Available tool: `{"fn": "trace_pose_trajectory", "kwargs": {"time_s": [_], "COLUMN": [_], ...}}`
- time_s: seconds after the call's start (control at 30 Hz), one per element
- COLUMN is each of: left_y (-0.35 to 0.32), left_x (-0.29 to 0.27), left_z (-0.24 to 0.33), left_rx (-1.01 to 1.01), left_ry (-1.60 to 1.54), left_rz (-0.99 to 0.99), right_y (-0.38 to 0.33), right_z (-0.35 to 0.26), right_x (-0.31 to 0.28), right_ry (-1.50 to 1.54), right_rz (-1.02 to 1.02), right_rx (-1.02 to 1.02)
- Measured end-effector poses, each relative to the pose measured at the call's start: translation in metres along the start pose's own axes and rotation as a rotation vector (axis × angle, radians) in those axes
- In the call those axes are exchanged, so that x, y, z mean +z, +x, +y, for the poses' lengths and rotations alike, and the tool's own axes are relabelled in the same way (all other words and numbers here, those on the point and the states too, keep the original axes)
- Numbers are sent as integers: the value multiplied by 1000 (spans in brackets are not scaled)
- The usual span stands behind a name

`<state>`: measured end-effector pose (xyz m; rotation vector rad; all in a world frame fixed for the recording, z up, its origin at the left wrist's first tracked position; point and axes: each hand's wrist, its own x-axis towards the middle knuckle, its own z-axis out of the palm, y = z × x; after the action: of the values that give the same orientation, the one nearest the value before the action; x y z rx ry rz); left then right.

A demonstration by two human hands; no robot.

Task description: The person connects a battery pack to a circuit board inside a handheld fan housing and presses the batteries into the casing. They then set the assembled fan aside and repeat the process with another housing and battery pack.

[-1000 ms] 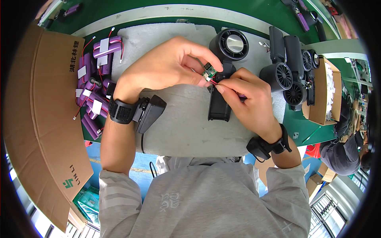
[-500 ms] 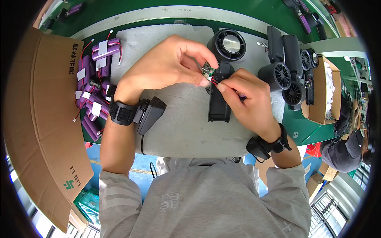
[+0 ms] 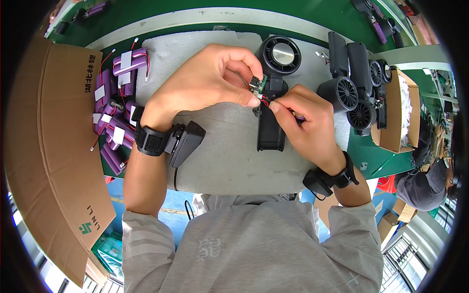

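My left hand (image 3: 210,80) is closed, thumb and index finger pinching a small green circuit board (image 3: 258,85). Red and black wires (image 3: 265,101) run from a white plug at the board's lower edge toward my right hand (image 3: 308,119). Its thumb and index finger are pressed together on those wires. A bit of purple shows beneath the right fingers, mostly hidden. Below both hands lies a black handheld fan (image 3: 271,129), its round head (image 3: 280,54) pointing away from me and its handle toward me.
Purple battery packs (image 3: 115,110) with wires lie heaped at the left beside a large cardboard box (image 3: 58,132). More black fans (image 3: 359,83) and an open carton (image 3: 396,117) stand at the right. A grey foam mat (image 3: 220,161) covers the green bench. Another person sits far right.
Both hands stay nearly in place. The circuit board has tilted slightly and shifted a little to the right in my left fingers.
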<state>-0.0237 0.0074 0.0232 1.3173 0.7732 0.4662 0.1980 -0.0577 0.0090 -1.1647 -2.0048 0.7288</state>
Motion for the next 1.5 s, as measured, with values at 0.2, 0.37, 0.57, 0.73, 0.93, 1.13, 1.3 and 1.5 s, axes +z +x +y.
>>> {"fn": "trace_pose_trajectory", "kwargs": {"time_s": [0.2,0.37,0.57,0.73,0.93,1.13,1.3,1.5], "left_y": [0,1,0,-2,-3,-5,-3,1], "left_x": [1,6,11,14,15,12,16,18], "left_z": [-1,-2,-8,-5,-15,-15,-16,-21], "left_rx": [9,48,135,168,244,212,276,344], "left_ry": [-57,4,121,181,163,282,310,344], "left_rz": [-5,-7,-3,23,126,121,155,221], "right_y": [1,0,1,4,1,0,3,5], "right_z": [1,3,-5,-11,-3,-1,-1,3], "right_x": [0,-1,8,8,13,16,16,20], "right_ry": [-25,-43,120,53,-24,0,-5,-27], "right_rz": [-36,-67,141,150,128,155,163,179], "right_rx": [-19,-55,80,125,90,150,139,92]}}
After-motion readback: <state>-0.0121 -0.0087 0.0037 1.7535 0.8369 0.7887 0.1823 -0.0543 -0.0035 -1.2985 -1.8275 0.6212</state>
